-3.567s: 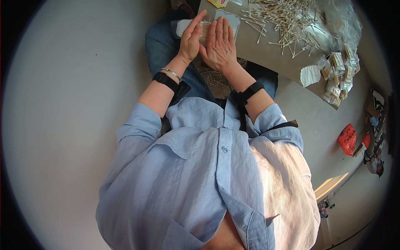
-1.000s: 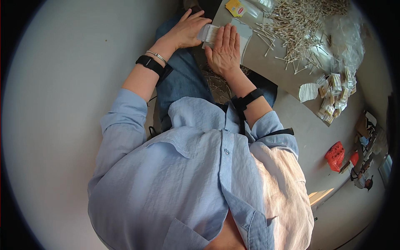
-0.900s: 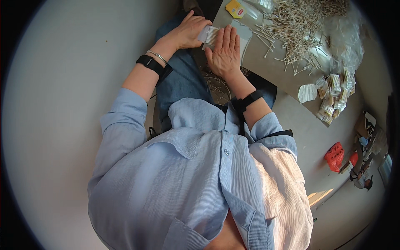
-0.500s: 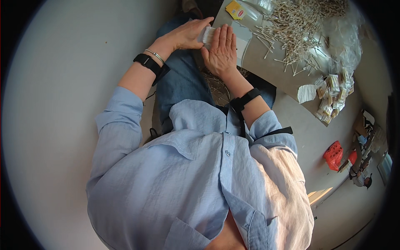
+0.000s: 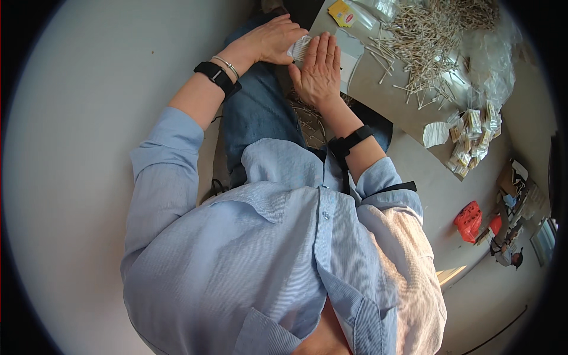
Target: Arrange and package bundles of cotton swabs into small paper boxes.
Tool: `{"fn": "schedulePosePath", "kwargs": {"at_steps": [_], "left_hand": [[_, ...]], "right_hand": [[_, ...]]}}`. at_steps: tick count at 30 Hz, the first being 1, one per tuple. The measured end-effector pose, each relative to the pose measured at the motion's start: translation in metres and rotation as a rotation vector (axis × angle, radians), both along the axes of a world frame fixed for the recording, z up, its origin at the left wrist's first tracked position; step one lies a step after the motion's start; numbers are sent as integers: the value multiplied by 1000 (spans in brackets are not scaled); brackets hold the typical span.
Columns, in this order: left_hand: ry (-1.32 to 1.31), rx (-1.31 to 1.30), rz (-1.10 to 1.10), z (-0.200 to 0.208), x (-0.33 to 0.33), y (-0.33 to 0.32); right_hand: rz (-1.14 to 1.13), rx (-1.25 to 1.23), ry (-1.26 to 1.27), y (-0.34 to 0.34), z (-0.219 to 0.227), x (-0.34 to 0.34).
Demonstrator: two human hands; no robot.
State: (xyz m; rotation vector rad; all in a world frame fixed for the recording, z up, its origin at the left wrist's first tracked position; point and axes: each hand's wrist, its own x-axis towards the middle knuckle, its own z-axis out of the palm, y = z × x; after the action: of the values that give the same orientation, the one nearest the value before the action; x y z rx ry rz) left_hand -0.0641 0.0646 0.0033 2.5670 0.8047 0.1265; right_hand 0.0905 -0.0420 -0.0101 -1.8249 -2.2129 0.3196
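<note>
- Head view: a flat row of white cotton-tipped swabs, apparently in clear film [image 5: 300,49], lies between the hands at the left edge of the grey tabletop [image 5: 378,97].
- The left hand [image 5: 273,41] curves around its outer end, thumb and fingers at opposite sides; whether it squeezes, I cannot tell.
- The right hand [image 5: 318,71] lies flat, fingers extended, partly covering the row.
- The swab row should be light, its sticks stiff but snappable, tips soft, any film slippery; both long sides, held evenly, seem the safest hold.
</note>
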Motion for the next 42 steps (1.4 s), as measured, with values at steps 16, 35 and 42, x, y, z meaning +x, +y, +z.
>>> {"fn": "schedulePosePath", "kwargs": {"at_steps": [16, 35, 42], "left_hand": [[-666, -837, 820, -54, -8, -20], [-729, -930, 742, -42, 3, -25], [-559, -669, 759, -43, 2, -22]], "right_hand": [[-51, -43, 111, 4, 1, -24], [-82, -44, 119, 8, -3, -40], [-82, -49, 200, 12, 5, -35]]}}
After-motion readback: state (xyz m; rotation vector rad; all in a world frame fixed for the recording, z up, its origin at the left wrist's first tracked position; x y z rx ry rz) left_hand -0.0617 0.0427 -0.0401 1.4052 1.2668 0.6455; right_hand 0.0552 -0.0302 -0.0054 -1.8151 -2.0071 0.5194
